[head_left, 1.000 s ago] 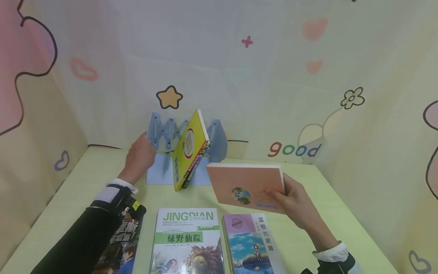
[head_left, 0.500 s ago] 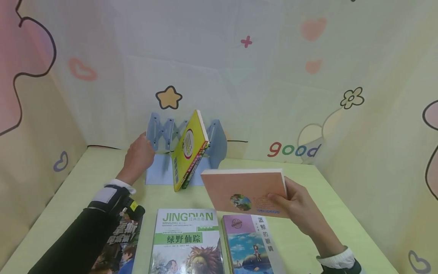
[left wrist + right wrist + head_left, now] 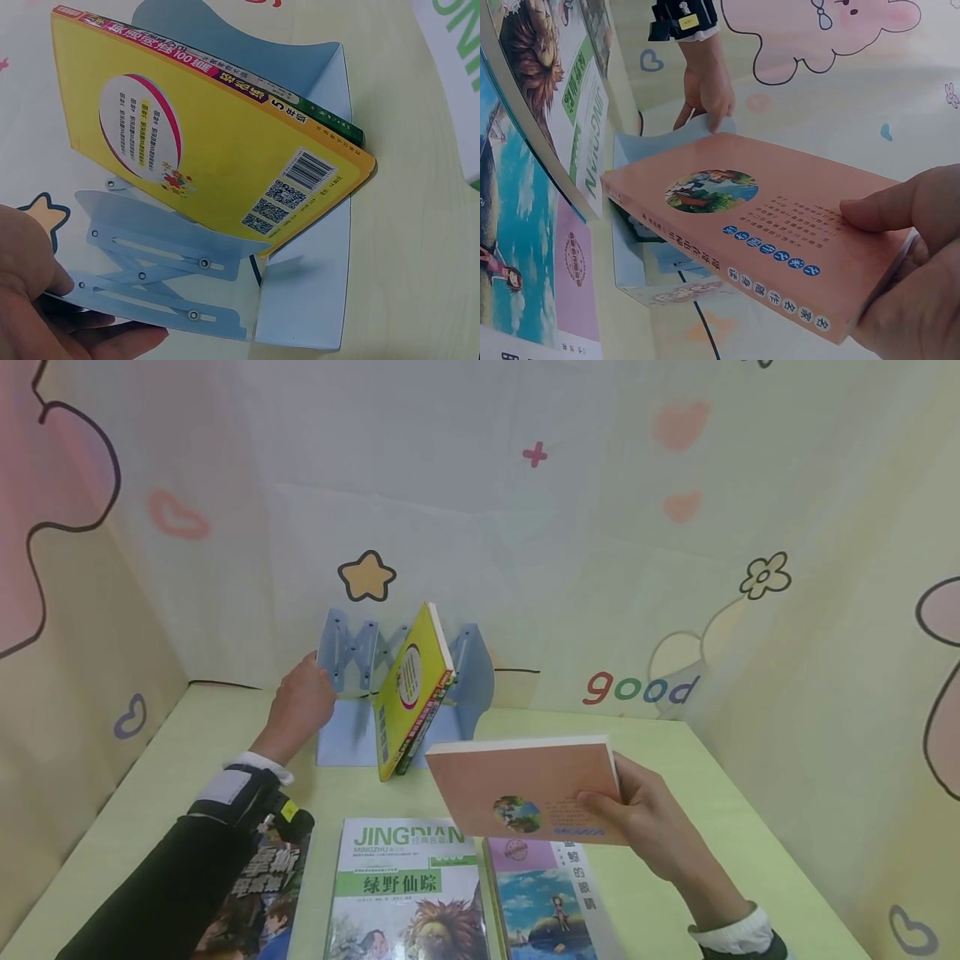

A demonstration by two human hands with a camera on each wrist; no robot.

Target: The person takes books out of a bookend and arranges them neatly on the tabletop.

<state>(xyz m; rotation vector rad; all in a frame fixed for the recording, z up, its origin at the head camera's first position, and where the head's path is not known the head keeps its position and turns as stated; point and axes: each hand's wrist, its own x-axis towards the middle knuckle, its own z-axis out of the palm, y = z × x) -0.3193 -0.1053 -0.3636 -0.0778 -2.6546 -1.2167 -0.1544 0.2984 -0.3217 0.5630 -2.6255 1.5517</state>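
In the head view, my left hand grips the left end panel of a light blue adjustable bookend stand. The left wrist view shows the thumb and fingers around that panel's edge. A yellow book leans to the right inside the stand, with a thinner dark-green-spined book behind it. My right hand holds a salmon-pink paperback by its right end, thumb across the cover with a round picture. It hovers in front of the stand, overlapping the lying books in the head view.
Along the front of the table lie a white-and-green book, a purple-and-blue book and a dark-covered book, partly under the left forearm. A printed cloth backdrop rises behind the stand.
My right hand has lowered the salmon-pink paperback and drawn it slightly left, so it now covers the top of the purple-and-blue book. The left hand keeps its grip on the stand.
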